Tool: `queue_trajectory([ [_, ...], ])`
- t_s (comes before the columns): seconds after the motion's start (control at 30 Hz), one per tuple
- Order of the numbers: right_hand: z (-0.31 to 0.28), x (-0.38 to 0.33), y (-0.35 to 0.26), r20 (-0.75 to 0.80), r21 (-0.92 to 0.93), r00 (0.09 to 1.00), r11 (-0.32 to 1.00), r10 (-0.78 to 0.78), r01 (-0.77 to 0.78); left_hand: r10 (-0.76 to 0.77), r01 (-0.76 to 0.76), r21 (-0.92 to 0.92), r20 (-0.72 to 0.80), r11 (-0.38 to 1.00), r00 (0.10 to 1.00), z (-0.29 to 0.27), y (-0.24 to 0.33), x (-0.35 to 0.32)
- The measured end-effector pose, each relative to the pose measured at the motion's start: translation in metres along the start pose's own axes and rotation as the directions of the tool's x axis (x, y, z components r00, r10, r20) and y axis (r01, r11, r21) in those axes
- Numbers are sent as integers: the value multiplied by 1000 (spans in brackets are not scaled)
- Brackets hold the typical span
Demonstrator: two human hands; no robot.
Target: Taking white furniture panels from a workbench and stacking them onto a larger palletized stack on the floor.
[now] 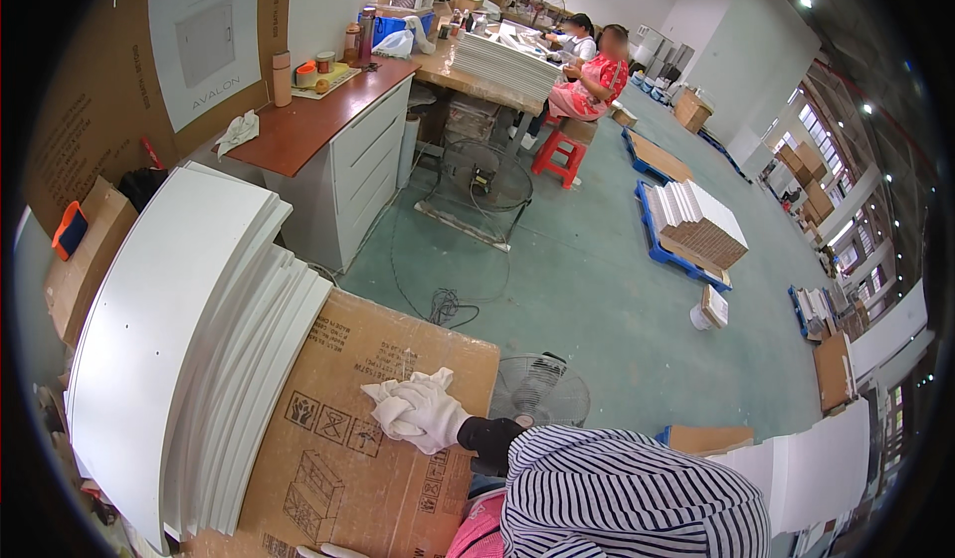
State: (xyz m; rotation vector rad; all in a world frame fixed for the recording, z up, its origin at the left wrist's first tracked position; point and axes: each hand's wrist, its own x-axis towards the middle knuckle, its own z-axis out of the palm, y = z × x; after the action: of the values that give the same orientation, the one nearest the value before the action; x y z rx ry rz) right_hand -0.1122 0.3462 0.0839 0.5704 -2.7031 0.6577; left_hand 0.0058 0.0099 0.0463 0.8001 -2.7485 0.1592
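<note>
Your right hand [446,427] is over a bunched white cloth [400,403], which lies on the brown cardboard box [393,493] in front of you. The fingers merge with the white folds; cannot tell how far they are clenched. A black cuff [489,441] circles your wrist below the striped sleeve [627,483]. Of your left hand [333,552], only white fingertips show at the lower edge; cannot tell whether they grasp anything.

Writing: the box carries small dark print along its far side, a row of 3 square handling symbols just beside the cloth, more symbols near its right edge, and 1 line drawing of a carton. On the wall side, a white poster [206,46] bears a printed heading, a picture of a 1-door cabinet and a large word below. The brown cardboard behind it has lettering running up its sides.

Left of the box: a stack of white boards [169,329]. Beyond its right corner: a round fan [537,391]. Farther off, 2 people sit near a work table.
</note>
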Motion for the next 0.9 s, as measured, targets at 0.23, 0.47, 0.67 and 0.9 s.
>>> queue_trajectory([
  [0.23, -5, 3, -4, -11, 0, 1000, 1000, 0, 0, 5, -5, -2, 34, 1000, 999, -6, 1, 2],
  [0.47, -6, 3, -4, 11, 20, 1000, 1000, 6, -6, 2, -2, -14, 1, 1000, 1000, -3, 1, 1],
  [0.67, -3, 5, -4, 42, 17, 999, 1000, -2, 1, 7, -7, -21, 12, 1000, 1000, 2, -3, 0],
  [0.9, 0, 0, -2, -24, 29, 1000, 1000, 2, -1, 24, -24, -44, -11, 999, 1000, -6, 1, 2],
])
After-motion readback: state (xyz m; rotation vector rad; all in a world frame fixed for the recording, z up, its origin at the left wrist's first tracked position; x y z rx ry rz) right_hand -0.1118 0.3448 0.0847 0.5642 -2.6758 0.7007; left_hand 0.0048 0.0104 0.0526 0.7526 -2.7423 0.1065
